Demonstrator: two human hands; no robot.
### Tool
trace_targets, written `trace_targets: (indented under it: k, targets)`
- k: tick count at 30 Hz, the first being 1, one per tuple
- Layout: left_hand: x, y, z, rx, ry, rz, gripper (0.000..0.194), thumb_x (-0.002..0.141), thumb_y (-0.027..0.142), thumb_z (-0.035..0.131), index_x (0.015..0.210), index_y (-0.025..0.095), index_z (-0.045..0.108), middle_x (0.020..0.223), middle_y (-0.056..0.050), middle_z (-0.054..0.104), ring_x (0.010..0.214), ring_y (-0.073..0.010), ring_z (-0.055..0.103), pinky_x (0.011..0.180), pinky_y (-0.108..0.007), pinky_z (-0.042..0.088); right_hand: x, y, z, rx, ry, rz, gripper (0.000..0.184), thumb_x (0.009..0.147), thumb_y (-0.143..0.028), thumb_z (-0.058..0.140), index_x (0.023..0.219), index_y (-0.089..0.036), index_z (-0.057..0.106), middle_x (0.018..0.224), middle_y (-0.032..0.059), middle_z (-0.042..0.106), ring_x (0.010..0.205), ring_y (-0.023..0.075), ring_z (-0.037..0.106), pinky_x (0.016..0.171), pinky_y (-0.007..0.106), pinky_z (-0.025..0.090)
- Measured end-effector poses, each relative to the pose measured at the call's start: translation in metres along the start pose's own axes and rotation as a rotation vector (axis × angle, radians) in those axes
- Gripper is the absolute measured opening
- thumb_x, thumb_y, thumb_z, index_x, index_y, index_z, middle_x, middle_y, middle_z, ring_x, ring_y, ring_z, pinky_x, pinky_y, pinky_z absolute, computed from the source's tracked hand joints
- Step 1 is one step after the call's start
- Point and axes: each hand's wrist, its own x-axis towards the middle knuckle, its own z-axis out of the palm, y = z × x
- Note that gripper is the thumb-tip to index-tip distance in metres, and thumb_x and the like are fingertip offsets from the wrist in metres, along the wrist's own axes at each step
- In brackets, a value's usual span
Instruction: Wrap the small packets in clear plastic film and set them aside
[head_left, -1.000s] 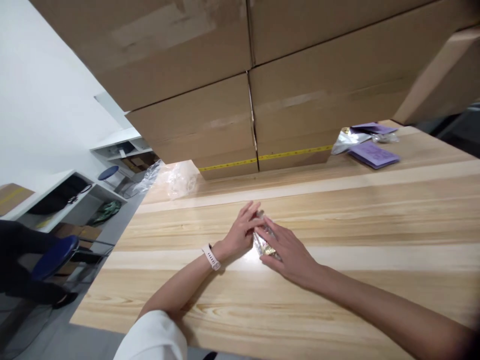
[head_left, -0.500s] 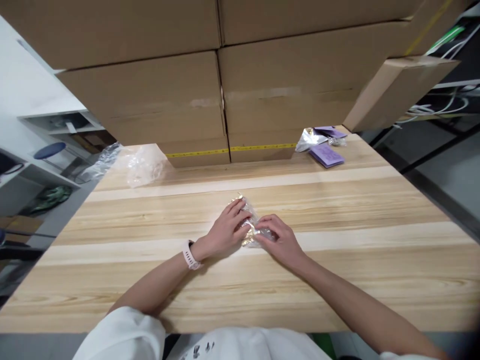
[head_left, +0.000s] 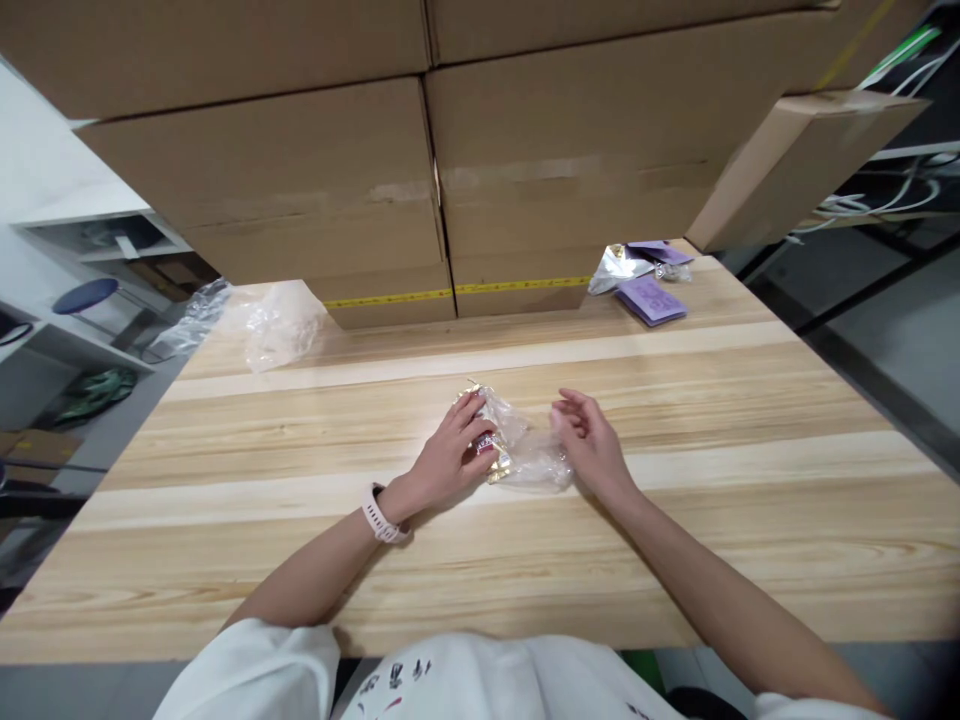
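Note:
A small clear plastic bag [head_left: 525,452] with something gold and dark inside lies on the wooden table [head_left: 675,500] in front of me. My left hand [head_left: 448,458], with a pale watch on its wrist, has its fingers curled round the bag's left end. My right hand [head_left: 591,442] rests at the bag's right end with its fingers loosely bent; it touches the plastic's edge but does not seem to grip it.
Stacked cardboard boxes [head_left: 420,170] line the table's far side. A crumpled clear bag [head_left: 277,320] lies at the far left, purple cards [head_left: 651,298] and a silver pouch [head_left: 616,268] at the far right. White shelves [head_left: 67,330] and a blue stool [head_left: 84,295] stand left.
The view swung right and levelled out. My right hand came off the top of the bag and moved to its right end; my left hand stays closed on the left end.

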Motion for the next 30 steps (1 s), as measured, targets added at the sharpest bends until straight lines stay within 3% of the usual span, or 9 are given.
trace_targets:
  k: [3,6,11,15,18,25,30]
  targets:
    - [0.0,0.001,-0.001,-0.004,-0.002,-0.009,0.023,0.097,0.031,0.06,0.115,0.017,0.064,0.158,-0.018,0.043,0.156,-0.031,0.023,0.125,-0.056,0.03,-0.011,-0.008,0.01,-0.066,-0.278,-0.005,0.063,0.077,-0.038,0.077,0.135,-0.024,0.059,0.124,0.0102,0.067,0.087,0.0179,0.064,0.078,0.034,0.053]
    - [-0.001,0.001,-0.005,-0.035,-0.024,-0.017,0.023,0.097,0.031,0.061,0.116,0.018,0.065,0.159,-0.017,0.042,0.156,-0.0304,0.024,0.124,-0.056,0.032,-0.024,-0.014,0.021,-0.023,-0.438,-0.004,0.049,0.078,-0.039,0.076,0.124,-0.024,0.069,0.111,0.0069,0.072,0.082,0.0173,0.063,0.078,0.035,0.053]
    - [-0.003,0.0,-0.012,-0.065,-0.044,-0.022,0.022,0.096,0.031,0.062,0.113,0.018,0.067,0.155,-0.018,0.047,0.154,-0.0299,0.031,0.124,-0.056,0.032,-0.02,-0.016,0.018,0.267,-0.252,0.187,0.033,0.065,-0.042,0.083,0.09,-0.02,0.079,0.082,0.003,0.073,0.068,0.0147,0.059,0.065,0.029,0.047]
    - [-0.005,0.002,-0.011,-0.056,-0.019,-0.019,0.017,0.096,0.031,0.062,0.105,0.017,0.067,0.153,-0.018,0.05,0.152,-0.0297,0.034,0.123,-0.055,0.033,-0.009,-0.019,0.005,0.338,-0.081,0.243,0.03,0.058,-0.037,0.086,0.082,-0.02,0.079,0.062,-0.0019,0.064,0.053,0.0089,0.044,0.05,0.024,0.033]
    - [-0.005,0.004,-0.011,-0.072,-0.009,-0.027,0.014,0.096,0.03,0.062,0.099,0.018,0.067,0.149,-0.017,0.054,0.15,-0.0285,0.038,0.122,-0.053,0.035,-0.005,-0.022,0.001,0.353,-0.047,0.221,0.027,0.057,-0.036,0.085,0.078,-0.021,0.077,0.064,-0.0011,0.065,0.053,0.0088,0.042,0.049,0.024,0.031]
    - [-0.004,0.011,-0.019,-0.113,-0.018,-0.03,0.008,0.091,0.017,0.057,0.083,0.019,0.059,0.142,-0.017,0.06,0.145,-0.0266,0.045,0.119,-0.05,0.04,0.002,-0.016,-0.003,0.351,0.032,0.163,0.03,0.055,-0.038,0.087,0.078,-0.022,0.073,0.073,-0.0004,0.066,0.064,0.0118,0.052,0.058,0.025,0.039]
    - [-0.004,0.011,-0.02,-0.16,-0.023,-0.059,0.007,0.088,0.018,0.061,0.083,0.02,0.057,0.138,-0.017,0.062,0.141,-0.0272,0.049,0.114,-0.049,0.044,0.007,-0.008,-0.008,0.259,-0.012,0.157,0.042,0.063,-0.05,0.084,0.092,-0.022,0.07,0.078,0.0002,0.065,0.068,0.0137,0.055,0.061,0.027,0.044]
